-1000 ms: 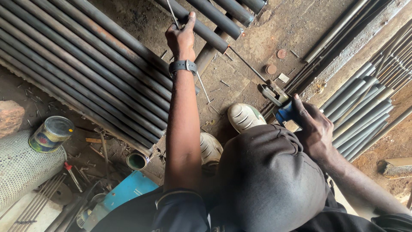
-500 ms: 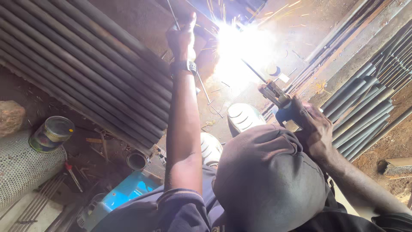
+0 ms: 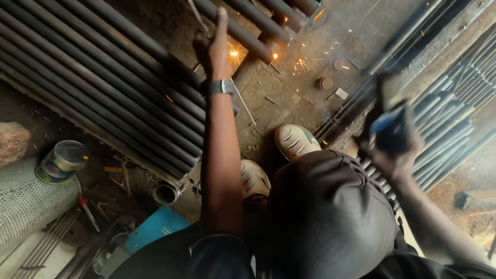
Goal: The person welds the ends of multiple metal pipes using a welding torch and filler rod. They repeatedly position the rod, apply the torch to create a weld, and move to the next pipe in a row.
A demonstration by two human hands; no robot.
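Left hand [image 3: 217, 49] is stretched out, fingers closed around a thin rod [image 3: 199, 15], with sparks [image 3: 235, 53] glowing right beside it. Right hand [image 3: 395, 147] is blurry but gripped on a blue-handled tool [image 3: 390, 129]. Bare skin that near hot sparks could easily get burned, and the shoes [image 3: 294, 140] below catch strays.

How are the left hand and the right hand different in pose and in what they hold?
The left hand reaches far forward, arm straight, to the dark metal pipes, near glowing sparks; the right hand stays close to the body. The left hand appears sharp; the right hand is blurred. The right hand grips a blue-handled tool; what the left hand grips is unclear.
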